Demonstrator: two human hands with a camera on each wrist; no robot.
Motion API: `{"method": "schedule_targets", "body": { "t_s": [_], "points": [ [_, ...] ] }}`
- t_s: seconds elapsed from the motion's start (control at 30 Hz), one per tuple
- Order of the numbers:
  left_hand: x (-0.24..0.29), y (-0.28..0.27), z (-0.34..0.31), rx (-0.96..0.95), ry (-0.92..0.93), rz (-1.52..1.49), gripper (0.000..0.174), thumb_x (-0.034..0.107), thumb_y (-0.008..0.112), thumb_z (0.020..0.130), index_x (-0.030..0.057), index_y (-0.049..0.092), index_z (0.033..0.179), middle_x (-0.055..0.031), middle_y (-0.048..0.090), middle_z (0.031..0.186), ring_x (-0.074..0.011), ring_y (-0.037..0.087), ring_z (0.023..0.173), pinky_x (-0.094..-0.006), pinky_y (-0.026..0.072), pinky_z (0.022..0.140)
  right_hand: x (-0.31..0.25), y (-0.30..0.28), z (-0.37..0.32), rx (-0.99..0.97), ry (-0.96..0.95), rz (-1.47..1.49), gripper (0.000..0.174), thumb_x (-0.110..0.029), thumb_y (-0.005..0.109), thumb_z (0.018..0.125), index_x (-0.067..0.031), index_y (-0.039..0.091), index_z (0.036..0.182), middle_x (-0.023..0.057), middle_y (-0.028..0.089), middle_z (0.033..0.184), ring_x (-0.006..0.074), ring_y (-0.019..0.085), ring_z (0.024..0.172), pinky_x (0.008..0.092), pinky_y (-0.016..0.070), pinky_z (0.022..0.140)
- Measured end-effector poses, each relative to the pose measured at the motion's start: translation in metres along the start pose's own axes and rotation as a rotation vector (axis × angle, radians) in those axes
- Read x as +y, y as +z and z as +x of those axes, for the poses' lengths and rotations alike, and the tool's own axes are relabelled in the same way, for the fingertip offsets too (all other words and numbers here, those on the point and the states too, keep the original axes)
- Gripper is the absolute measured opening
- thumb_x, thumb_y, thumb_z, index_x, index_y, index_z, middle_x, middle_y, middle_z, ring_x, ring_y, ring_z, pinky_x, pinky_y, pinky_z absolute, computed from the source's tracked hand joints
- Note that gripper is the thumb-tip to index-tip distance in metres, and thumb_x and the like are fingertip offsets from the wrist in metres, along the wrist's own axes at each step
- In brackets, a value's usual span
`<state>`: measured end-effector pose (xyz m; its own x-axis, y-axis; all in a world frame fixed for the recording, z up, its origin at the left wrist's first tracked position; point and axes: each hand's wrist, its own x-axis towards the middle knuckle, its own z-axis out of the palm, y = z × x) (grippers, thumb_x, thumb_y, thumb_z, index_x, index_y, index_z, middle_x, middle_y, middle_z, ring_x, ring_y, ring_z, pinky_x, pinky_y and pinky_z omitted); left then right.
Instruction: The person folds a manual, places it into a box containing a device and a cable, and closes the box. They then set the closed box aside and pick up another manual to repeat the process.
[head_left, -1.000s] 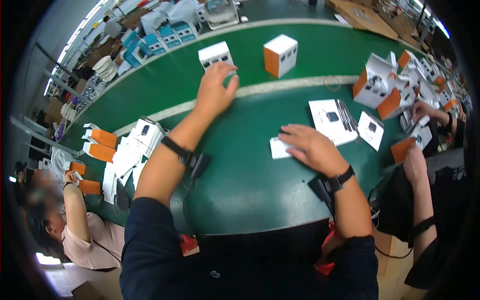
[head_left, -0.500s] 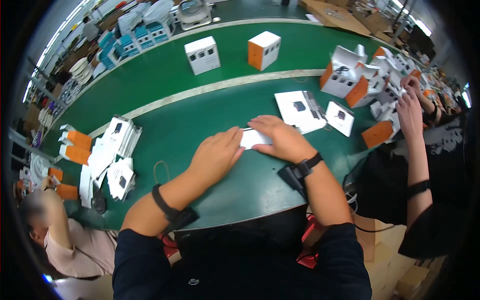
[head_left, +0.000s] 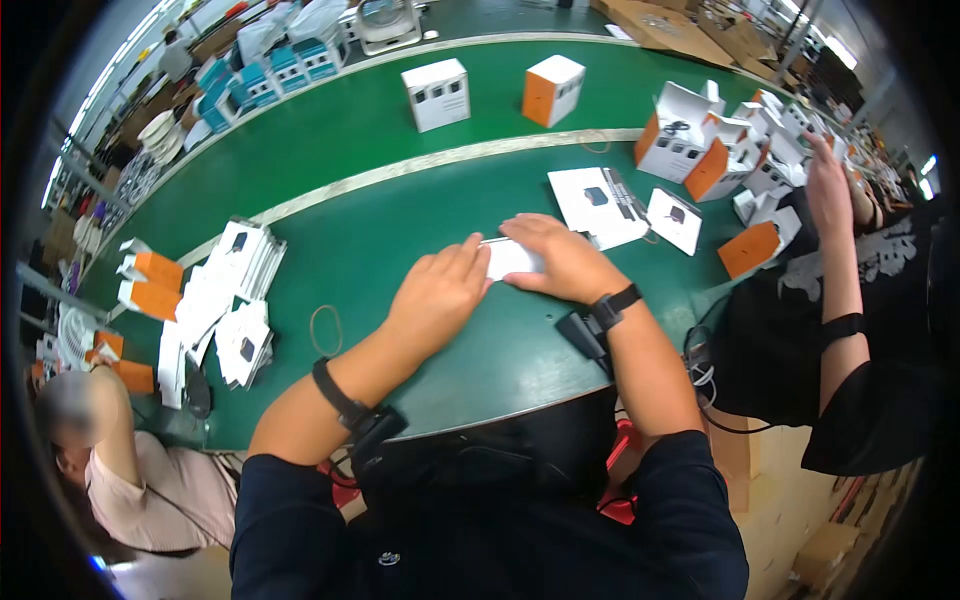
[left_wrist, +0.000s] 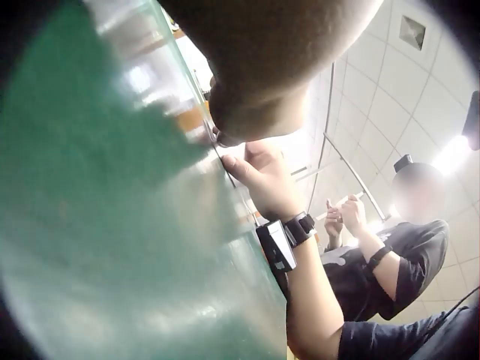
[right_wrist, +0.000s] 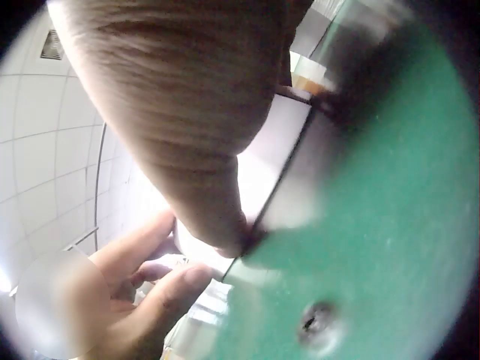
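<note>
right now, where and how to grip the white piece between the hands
Probably pinch the white piece by its near and far edges, right hand from the right: it lies flat on the table, leaving those edges reachable, and the left hand is at its left end.

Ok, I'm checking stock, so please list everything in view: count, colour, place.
Smooth tabletop: 1, green, across the middle.
Flat rectangular object: 1, white, table centre.
Closed cardboard boxes: 2, white, one with an orange side, far side.
Open cardboard boxes: several, white and orange, right.
Small cardboard cartons: several, orange and white, left edge.
Printed paper booklets: exact count unclear, white, left and right.
Rounded object: 1, dark, beside the left papers.
Cardboard packages: several, blue and white, far left.
Fan-like appliance: 1, pale, top.
Other people: at least 2, pink and black clothing, left and right.
Strapped wrist cameras: 2, black, both wrists.
Left hand: 1, bare, object's left end.
Right hand: 1, bare, gripping object's right end.
</note>
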<state>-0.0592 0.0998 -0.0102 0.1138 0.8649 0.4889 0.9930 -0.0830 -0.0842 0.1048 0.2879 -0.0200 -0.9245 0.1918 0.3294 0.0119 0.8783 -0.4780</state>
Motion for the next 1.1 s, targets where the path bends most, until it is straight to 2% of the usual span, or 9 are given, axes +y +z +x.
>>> {"method": "schedule_targets", "body": {
  "t_s": [0.23,0.33,0.4,0.5,0.53,0.7,0.83,1.03,1.1],
  "points": [
    [0.003,-0.009,0.003,0.037,0.041,-0.027,0.032,0.019,0.079,0.088,0.005,0.07,0.115,-0.0111,0.069,0.122,-0.0267,0.066,0.102,-0.0402,0.0501,0.086,-0.002,-0.002,0.0,-0.059,0.058,0.012,0.07,-0.026,0.085,0.084,0.0007,0.06,0.143,0.0211,0.059,0.148,0.0385,0.05,0.143,0.0452,0.0419,0.12],
    [0.003,-0.008,0.003,0.001,-0.057,-0.344,0.022,0.015,0.079,0.088,0.0069,0.07,0.106,-0.0096,0.069,0.109,-0.0276,0.064,0.097,-0.0418,0.0498,0.083,-0.012,-0.009,0.002,0.015,-0.007,-0.017,0.07,-0.028,0.086,0.082,-0.0016,0.062,0.142,0.0194,0.063,0.144,0.0397,0.05,0.143,0.0465,0.0432,0.118],
    [0.0,-0.012,0.007,0.034,-0.208,-0.576,0.015,0.013,0.078,0.091,0.0051,0.069,0.1,-0.0099,0.07,0.1,-0.0277,0.065,0.094,-0.0395,0.051,0.081,-0.029,-0.02,0.004,0.242,-0.088,0.048,0.052,-0.021,0.087,0.082,-0.0054,0.07,0.129,0.0158,0.065,0.142,0.0385,0.051,0.142,0.0467,0.0442,0.117],
    [-0.001,-0.036,0.008,0.047,-0.389,-0.78,0.013,0.014,0.076,0.095,0.0032,0.069,0.097,-0.0106,0.069,0.091,-0.0264,0.066,0.088,-0.0362,0.0517,0.078,-0.013,-0.023,-0.004,0.227,-0.212,0.248,0.032,-0.016,0.086,0.083,-0.0053,0.075,0.111,0.0116,0.069,0.136,0.0366,0.054,0.139,0.0451,0.0458,0.114],
    [-0.002,-0.051,0.01,0.0,-0.405,-0.782,0.015,0.015,0.075,0.097,0.002,0.069,0.095,-0.0099,0.071,0.093,-0.0195,0.066,0.085,-0.0324,0.0514,0.076,-0.019,-0.026,-0.005,0.239,-0.166,0.35,0.017,-0.011,0.085,0.085,-0.0018,0.075,0.094,0.0104,0.074,0.124,0.0313,0.064,0.125,0.0402,0.0506,0.105],
    [-0.009,-0.069,0.02,-0.149,-0.523,-0.925,0.012,0.012,0.071,0.101,0.0018,0.071,0.097,-0.0068,0.074,0.099,-0.0109,0.062,0.087,-0.0278,0.0484,0.075,-0.018,-0.035,-0.014,0.125,-0.007,0.795,0.013,-0.01,0.08,0.092,0.0009,0.075,0.088,0.0118,0.076,0.105,0.0197,0.07,0.098,0.0327,0.0535,0.088],
    [-0.02,-0.05,0.06,0.156,-0.418,-1.068,0.048,0.035,0.042,0.115,0.0002,0.073,0.101,-0.0051,0.073,0.101,-0.012,0.06,0.089,-0.0281,0.0454,0.076,-0.004,-0.034,-0.019,0.259,0.03,0.953,0.018,-0.014,0.072,0.101,0.0024,0.075,0.094,0.0078,0.075,0.102,0.0135,0.065,0.091,0.0302,0.051,0.083],
    [-0.024,-0.005,0.161,0.016,-0.538,-1.167,0.04,0.036,0.05,0.112,0.0039,0.071,0.121,-0.0046,0.073,0.109,-0.0117,0.064,0.094,-0.0278,0.0472,0.078,0.027,-0.051,-0.018,1.043,0.092,1.59,0.044,-0.039,0.051,0.113,-0.0019,0.062,0.134,0.0101,0.071,0.125,0.0224,0.068,0.115,0.0408,0.0537,0.099],
    [-0.013,0.021,0.199,-0.029,-0.428,-1.22,0.037,0.034,0.057,0.109,0.0019,0.07,0.122,-0.0063,0.074,0.107,-0.0131,0.066,0.091,-0.0281,0.0501,0.078,0.037,-0.063,-0.023,1.142,0.074,1.584,0.054,-0.052,0.044,0.113,-0.0076,0.056,0.142,0.007,0.061,0.144,0.0236,0.057,0.132,0.0442,0.0456,0.111]
  ]
}}
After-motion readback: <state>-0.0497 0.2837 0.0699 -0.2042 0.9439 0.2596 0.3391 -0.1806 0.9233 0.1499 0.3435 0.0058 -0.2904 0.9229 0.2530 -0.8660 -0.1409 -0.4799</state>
